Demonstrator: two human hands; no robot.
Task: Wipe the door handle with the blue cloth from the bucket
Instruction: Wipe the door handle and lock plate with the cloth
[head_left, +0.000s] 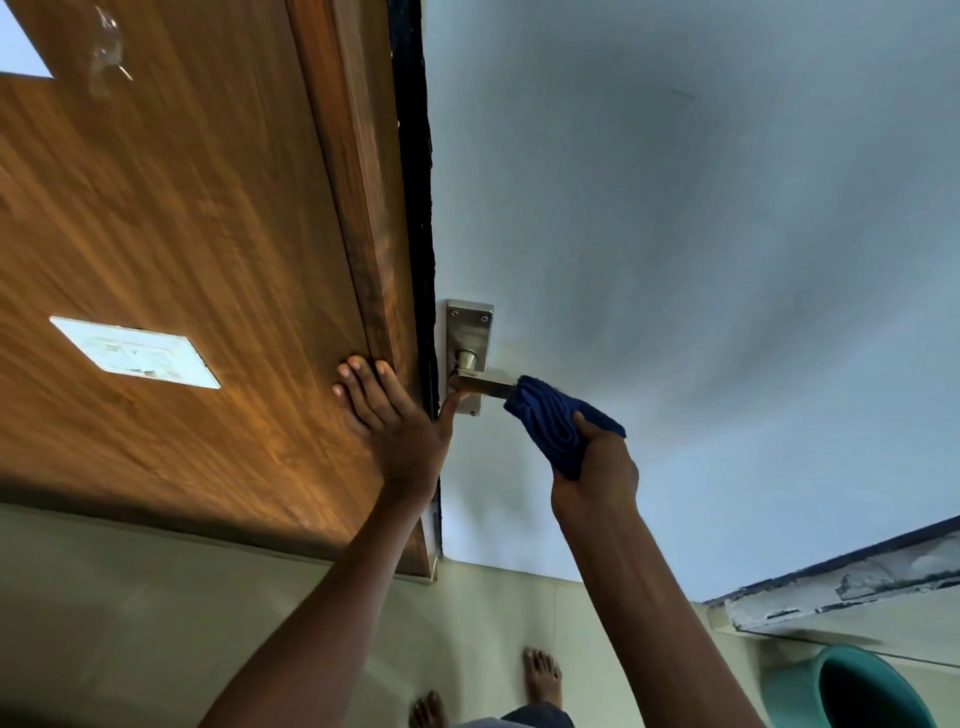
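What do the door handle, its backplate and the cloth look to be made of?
Door handle: metal, brushed with a warm brassy sheen, judging by its reflections. Backplate: brushed steel-like metal, silvery, with visible screws. Blue cloth: soft, thick, matte fabric, possibly microfibre, bunched in folds in the right hand.

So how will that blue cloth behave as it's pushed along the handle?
The cloth, bunched in folds in the right hand, is probably soft and floppy, so it should wrap the handle rather than skid. It looks light. Wet or dry can't be told.
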